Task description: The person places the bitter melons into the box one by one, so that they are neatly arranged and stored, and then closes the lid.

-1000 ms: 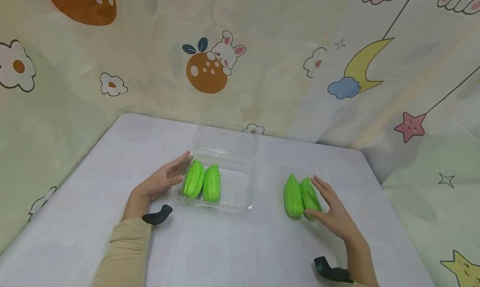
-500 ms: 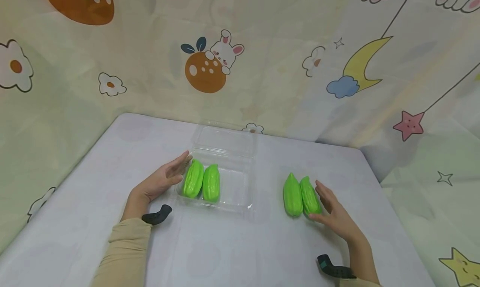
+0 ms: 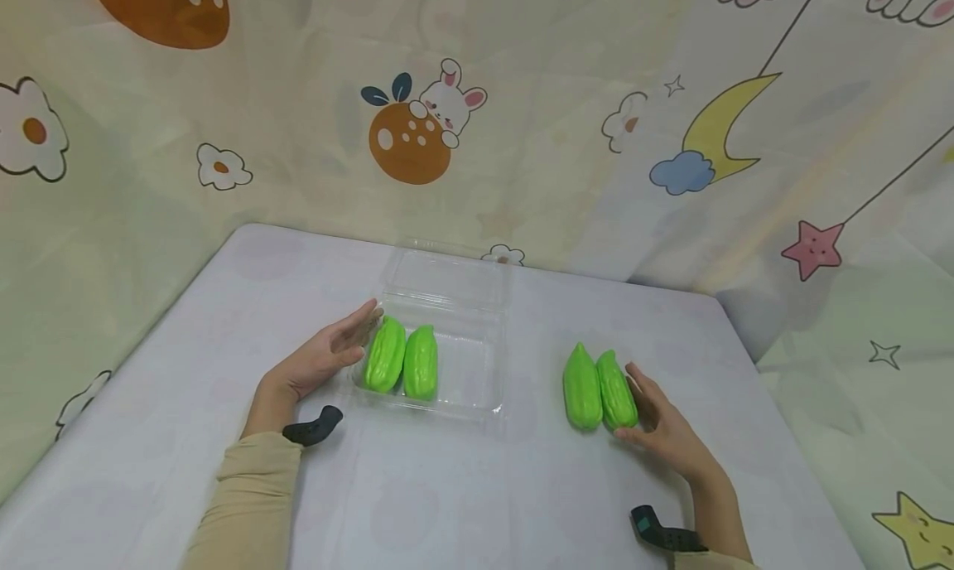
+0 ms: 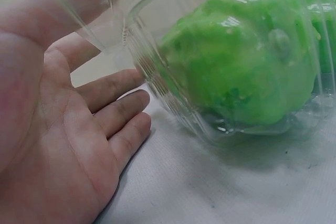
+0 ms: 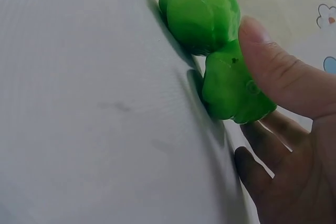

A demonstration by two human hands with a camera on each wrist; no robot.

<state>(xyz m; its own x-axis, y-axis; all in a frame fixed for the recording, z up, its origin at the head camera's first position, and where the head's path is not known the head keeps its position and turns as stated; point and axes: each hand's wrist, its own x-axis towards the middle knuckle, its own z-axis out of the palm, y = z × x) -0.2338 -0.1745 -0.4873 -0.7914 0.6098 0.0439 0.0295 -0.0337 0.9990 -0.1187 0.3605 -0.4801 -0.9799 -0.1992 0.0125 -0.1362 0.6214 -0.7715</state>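
Two bright green, ridged gourds lie side by side in the left half of a clear plastic clamshell box (image 3: 469,363), its lid tipped back; the left one (image 3: 384,355) leans against the right one (image 3: 421,363). My left hand (image 3: 320,359) rests beside the box's left wall, fingers extended; in the left wrist view the fingertips (image 4: 137,125) reach close to the plastic. Two more gourds lie to the right on the table, a larger one (image 3: 582,388) and a slimmer one (image 3: 617,389). My right hand (image 3: 667,425) is loosely curved beside the slimmer gourd, thumb (image 5: 275,66) at its end.
A white-covered table (image 3: 447,495) holds everything, and its back edge meets a printed cartoon curtain (image 3: 537,139). Dark curved camera mounts sit at each wrist, the left mount (image 3: 313,427) and the right mount (image 3: 663,533).
My right hand has drawn slightly right, from over the slimmer gourd to beside it, and its fingers have bent in a little since. My left hand, the box and its gourds stay put.
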